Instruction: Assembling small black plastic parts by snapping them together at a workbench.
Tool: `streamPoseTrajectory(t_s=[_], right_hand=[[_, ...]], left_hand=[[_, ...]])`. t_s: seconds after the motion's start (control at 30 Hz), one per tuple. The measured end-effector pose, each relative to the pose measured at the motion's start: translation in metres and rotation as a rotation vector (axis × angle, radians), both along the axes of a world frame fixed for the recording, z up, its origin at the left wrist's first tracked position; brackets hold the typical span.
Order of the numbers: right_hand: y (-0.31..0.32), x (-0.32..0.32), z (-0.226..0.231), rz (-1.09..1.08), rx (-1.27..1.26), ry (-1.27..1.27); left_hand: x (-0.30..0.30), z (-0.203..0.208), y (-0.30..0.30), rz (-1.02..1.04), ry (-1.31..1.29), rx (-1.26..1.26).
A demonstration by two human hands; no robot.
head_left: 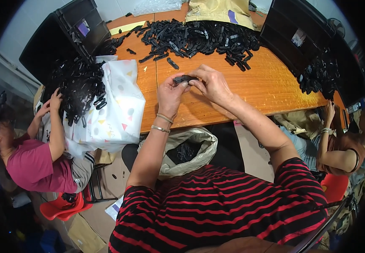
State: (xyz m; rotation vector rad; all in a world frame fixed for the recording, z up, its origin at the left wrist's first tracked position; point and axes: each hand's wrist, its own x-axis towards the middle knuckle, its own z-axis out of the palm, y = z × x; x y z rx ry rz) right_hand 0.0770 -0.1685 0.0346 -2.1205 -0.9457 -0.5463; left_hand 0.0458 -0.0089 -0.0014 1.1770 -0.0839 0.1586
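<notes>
Between both hands, above the near part of the wooden table (182, 103), is a small black plastic clip-like part (184, 79). My left hand (169, 93) pinches its left end, thumb on top. The fingers of my right hand (212, 84) close on its right end. Its finer details are too small to make out. Beyond my hands lies a wide heap of similar black parts (199, 40), with one loose part (172, 63) at its near edge. Below the table edge, in front of my body, an open woven sack (210, 145) holds more black parts (184, 152).
Black crates stand tipped at the left (60, 38) and right (296, 36), parts spilling out. A patterned plastic sheet (125, 99) drapes the table's left side. A brown paper bag (216, 10) sits behind the heap. Co-workers sit left (43, 164) and right (338, 147).
</notes>
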Motion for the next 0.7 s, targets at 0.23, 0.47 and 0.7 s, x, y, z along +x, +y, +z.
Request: streamPoseTrajectory(t_s=[0.23,0.47,0.7], right_hand=[[0.002,0.0,-0.001,-0.006,-0.017,0.072],[0.006,-0.014,0.005,-0.011,0.051,0.19],[0.007,-0.016,-0.003,0.084,0.134,0.648]], left_hand=[[-0.007,-0.001,0.005,-0.024,-0.035,0.049],[-0.02,0.015,-0.004,0.1,-0.168,0.204],[-0.028,0.02,-0.003,0.122,-0.207,0.378]])
